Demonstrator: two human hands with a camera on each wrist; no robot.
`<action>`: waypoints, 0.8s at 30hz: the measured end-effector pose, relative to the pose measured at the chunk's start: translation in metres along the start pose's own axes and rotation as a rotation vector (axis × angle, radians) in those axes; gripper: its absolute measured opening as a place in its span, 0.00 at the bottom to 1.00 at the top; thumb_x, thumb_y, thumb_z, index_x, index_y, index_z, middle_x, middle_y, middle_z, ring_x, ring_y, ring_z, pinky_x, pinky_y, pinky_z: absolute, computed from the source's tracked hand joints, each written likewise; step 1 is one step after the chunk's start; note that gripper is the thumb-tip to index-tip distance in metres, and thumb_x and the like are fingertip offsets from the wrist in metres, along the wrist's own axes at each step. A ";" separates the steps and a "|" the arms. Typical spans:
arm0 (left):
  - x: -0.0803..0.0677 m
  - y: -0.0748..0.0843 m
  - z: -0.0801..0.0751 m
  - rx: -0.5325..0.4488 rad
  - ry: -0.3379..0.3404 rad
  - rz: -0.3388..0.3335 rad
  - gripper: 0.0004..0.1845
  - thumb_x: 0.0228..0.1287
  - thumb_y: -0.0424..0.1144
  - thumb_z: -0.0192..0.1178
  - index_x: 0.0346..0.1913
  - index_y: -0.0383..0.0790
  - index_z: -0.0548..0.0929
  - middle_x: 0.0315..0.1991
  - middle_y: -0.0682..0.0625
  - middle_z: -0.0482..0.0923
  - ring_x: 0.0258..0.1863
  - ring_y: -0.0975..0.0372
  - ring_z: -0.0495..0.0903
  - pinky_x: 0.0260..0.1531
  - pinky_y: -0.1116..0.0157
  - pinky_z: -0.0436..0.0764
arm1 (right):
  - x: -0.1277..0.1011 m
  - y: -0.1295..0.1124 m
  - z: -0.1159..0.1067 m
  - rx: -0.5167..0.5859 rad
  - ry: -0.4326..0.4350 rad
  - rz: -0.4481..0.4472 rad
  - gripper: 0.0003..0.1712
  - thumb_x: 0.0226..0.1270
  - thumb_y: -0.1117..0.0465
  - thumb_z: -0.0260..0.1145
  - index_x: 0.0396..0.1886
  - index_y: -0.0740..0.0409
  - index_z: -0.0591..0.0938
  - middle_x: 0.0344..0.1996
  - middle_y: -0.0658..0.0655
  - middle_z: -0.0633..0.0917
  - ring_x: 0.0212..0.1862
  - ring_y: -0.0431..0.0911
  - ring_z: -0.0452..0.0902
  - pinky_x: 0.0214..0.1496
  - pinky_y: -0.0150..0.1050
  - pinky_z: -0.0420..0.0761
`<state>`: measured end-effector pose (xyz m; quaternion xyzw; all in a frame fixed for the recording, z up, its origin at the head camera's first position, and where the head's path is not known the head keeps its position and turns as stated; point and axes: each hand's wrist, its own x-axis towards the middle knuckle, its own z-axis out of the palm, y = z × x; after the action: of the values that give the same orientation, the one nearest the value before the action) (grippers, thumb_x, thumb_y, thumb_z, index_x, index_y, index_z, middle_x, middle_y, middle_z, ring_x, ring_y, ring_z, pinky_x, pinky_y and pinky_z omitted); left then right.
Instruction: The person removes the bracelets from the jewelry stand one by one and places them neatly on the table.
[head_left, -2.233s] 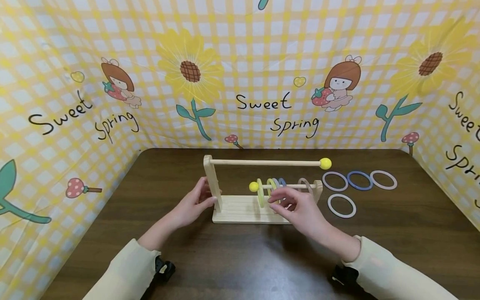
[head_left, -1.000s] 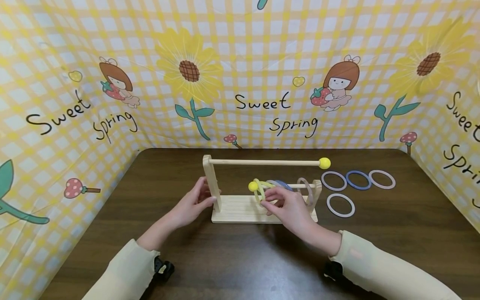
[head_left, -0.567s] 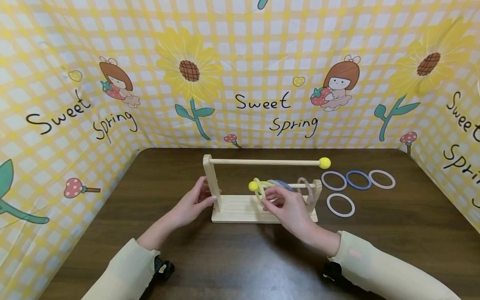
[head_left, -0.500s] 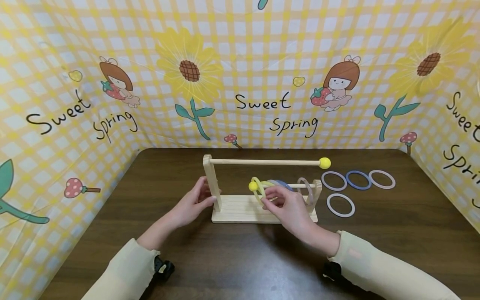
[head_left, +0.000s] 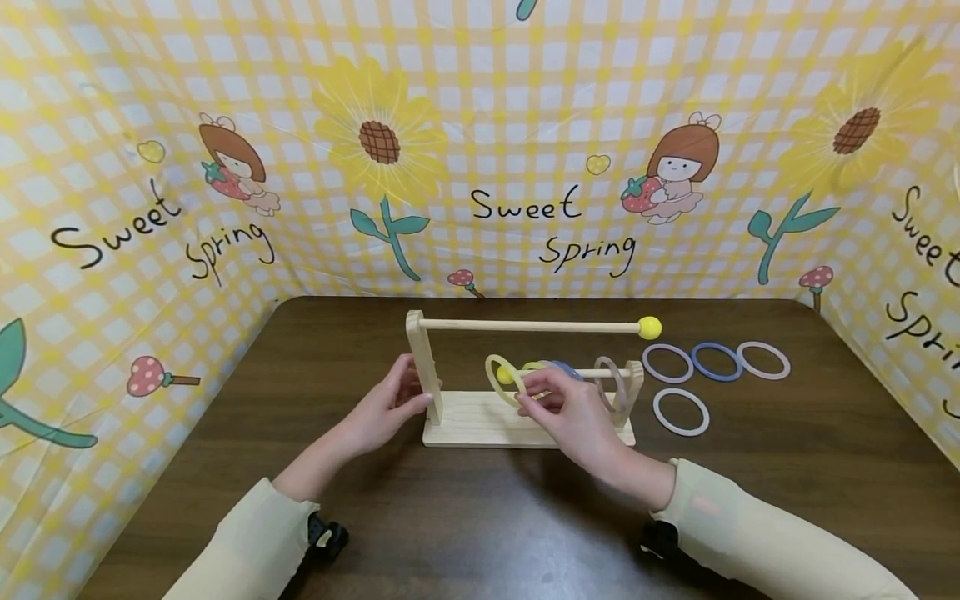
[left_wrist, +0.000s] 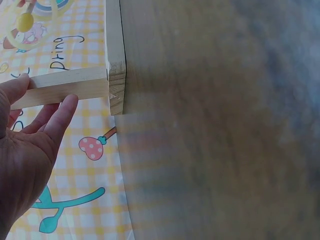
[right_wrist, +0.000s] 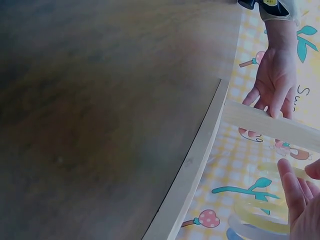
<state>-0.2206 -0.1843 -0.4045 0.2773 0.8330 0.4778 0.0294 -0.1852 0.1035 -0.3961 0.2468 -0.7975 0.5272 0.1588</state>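
In the head view my right hand (head_left: pixel 577 417) pinches a yellow ring (head_left: pixel 491 379) between thumb and fingers. The ring is tilted around the yellow ball (head_left: pixel 505 377) at the free end of the lower rod. Behind it on that rod hang another yellow ring (head_left: pixel 534 365), a blue ring (head_left: pixel 564 367) and a pale pinkish ring (head_left: pixel 604 360), partly hidden by the hand. My left hand (head_left: pixel 386 408) holds the tall post of the wooden stand (head_left: pixel 480 421); the left wrist view shows thumb and fingers on either side of the post (left_wrist: pixel 70 87).
The bare upper rod (head_left: pixel 525 326) ends in a yellow ball (head_left: pixel 650 327). To the stand's right lie a purple ring (head_left: pixel 667 347), a blue ring (head_left: pixel 717 379), a pink ring (head_left: pixel 763 377) and a white ring (head_left: pixel 682 432) on the dark table (head_left: pixel 450 533). Patterned cloth (head_left: pixel 525 150) walls surround the table.
The right hand has taken hold of the front yellow ring and brought it leftward to the lower rod's ball. The left hand stays on the post.
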 end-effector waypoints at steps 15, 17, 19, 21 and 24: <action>0.000 0.002 0.000 0.013 0.000 -0.046 0.25 0.72 0.33 0.56 0.66 0.42 0.60 0.54 0.37 0.76 0.55 0.48 0.76 0.51 0.51 0.76 | -0.004 -0.007 -0.010 0.026 -0.060 -0.004 0.09 0.61 0.74 0.68 0.41 0.65 0.81 0.31 0.57 0.86 0.29 0.43 0.85 0.31 0.33 0.82; 0.000 0.002 0.001 0.020 0.000 -0.053 0.25 0.72 0.34 0.56 0.66 0.43 0.60 0.54 0.39 0.76 0.54 0.49 0.76 0.51 0.51 0.76 | -0.005 -0.008 -0.012 0.018 -0.062 0.004 0.09 0.61 0.74 0.68 0.41 0.65 0.81 0.32 0.57 0.86 0.29 0.43 0.85 0.32 0.33 0.82; 0.000 0.002 0.001 0.020 -0.001 -0.057 0.25 0.72 0.34 0.56 0.66 0.43 0.60 0.54 0.39 0.76 0.54 0.49 0.76 0.51 0.51 0.76 | -0.006 -0.009 -0.016 0.000 -0.061 0.005 0.09 0.61 0.74 0.68 0.41 0.64 0.82 0.32 0.57 0.87 0.30 0.42 0.85 0.32 0.34 0.82; 0.000 0.002 0.000 0.019 -0.003 -0.059 0.25 0.72 0.34 0.56 0.66 0.43 0.60 0.54 0.38 0.76 0.54 0.48 0.76 0.51 0.51 0.76 | -0.008 -0.010 -0.020 -0.024 -0.053 -0.003 0.09 0.60 0.74 0.69 0.40 0.63 0.82 0.32 0.56 0.87 0.30 0.41 0.84 0.32 0.34 0.82; 0.001 0.002 0.000 0.022 -0.003 -0.061 0.26 0.71 0.34 0.56 0.66 0.43 0.60 0.54 0.39 0.76 0.54 0.49 0.76 0.51 0.51 0.76 | -0.009 -0.011 -0.026 -0.057 -0.044 -0.020 0.10 0.60 0.73 0.70 0.40 0.62 0.83 0.32 0.55 0.87 0.30 0.40 0.84 0.32 0.34 0.82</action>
<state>-0.2200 -0.1832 -0.4024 0.2527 0.8462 0.4673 0.0422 -0.1715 0.1261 -0.3817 0.2615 -0.8131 0.4970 0.1533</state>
